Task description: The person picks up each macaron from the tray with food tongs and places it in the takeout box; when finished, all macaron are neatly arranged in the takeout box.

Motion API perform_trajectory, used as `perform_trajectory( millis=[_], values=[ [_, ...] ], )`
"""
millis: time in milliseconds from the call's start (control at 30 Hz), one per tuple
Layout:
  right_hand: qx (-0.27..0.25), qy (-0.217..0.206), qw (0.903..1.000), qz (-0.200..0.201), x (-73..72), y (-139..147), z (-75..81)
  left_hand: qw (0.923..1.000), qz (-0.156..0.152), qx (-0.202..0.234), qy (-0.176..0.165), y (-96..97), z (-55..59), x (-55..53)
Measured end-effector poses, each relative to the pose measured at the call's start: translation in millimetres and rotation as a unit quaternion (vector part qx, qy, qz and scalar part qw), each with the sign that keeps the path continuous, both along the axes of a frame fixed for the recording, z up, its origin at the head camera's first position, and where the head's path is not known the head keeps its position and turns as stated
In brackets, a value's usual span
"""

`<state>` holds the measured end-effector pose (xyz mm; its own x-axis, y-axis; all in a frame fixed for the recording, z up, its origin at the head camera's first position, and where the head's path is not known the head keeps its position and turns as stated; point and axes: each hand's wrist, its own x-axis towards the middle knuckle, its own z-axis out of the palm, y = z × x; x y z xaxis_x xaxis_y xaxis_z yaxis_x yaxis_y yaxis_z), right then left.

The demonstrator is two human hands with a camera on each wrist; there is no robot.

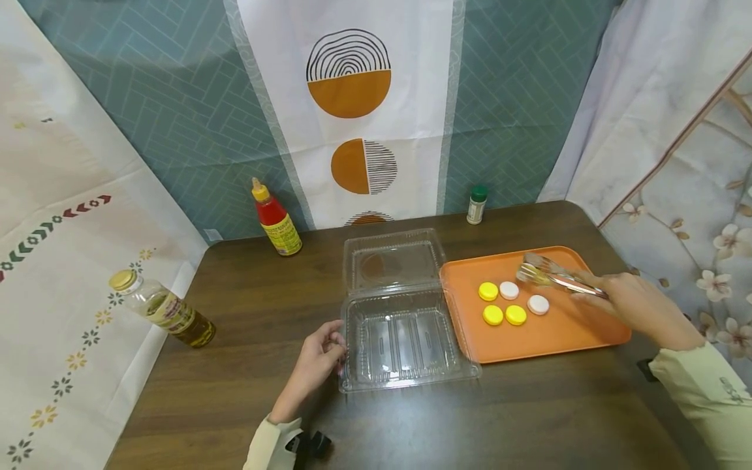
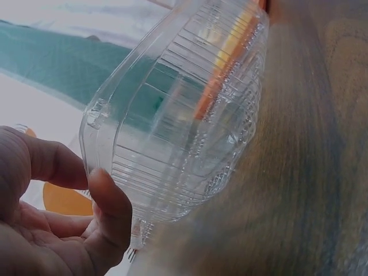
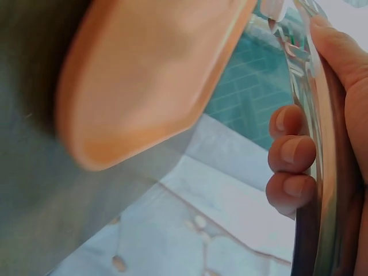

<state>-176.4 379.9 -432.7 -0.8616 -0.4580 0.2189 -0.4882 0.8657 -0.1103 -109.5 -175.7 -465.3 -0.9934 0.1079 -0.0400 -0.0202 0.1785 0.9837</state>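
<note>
A clear plastic clamshell container lies with its lid folded back. My left hand pinches its left rim, with thumb and finger at the edge in the left wrist view. My right hand grips metal tongs above an orange tray, fingers curled round the handle in the right wrist view. The tong tips point left over the tray's far part; cannot tell whether they hold anything. Three yellow discs and two white discs, small and thick, sit on the tray's left half.
A red sauce bottle with a yellow cap stands at the table's back left. An oil bottle is at the left edge. Behind the tray stands a green-capped shaker. The tray's left edge adjoins the container.
</note>
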Motion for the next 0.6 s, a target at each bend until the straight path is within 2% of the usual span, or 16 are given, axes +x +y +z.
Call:
perform_trajectory(
  millis=[267,500,600],
  values=[
    [0.004,0.017,0.9998,0.003,0.6,-17.3,13.9,0.9993,0.009,0.031,-0.021,1.5,-2.2,-1.1],
    [0.011,-0.015,0.9998,0.000,-2.1,-39.7,29.6,0.9986,0.015,0.044,-0.026,1.2,-2.4,-1.5],
    [-0.001,-0.011,0.9998,0.013,-2.6,-48.7,33.4,0.9985,0.016,0.045,-0.028,1.3,-2.5,-1.2]
  ],
)
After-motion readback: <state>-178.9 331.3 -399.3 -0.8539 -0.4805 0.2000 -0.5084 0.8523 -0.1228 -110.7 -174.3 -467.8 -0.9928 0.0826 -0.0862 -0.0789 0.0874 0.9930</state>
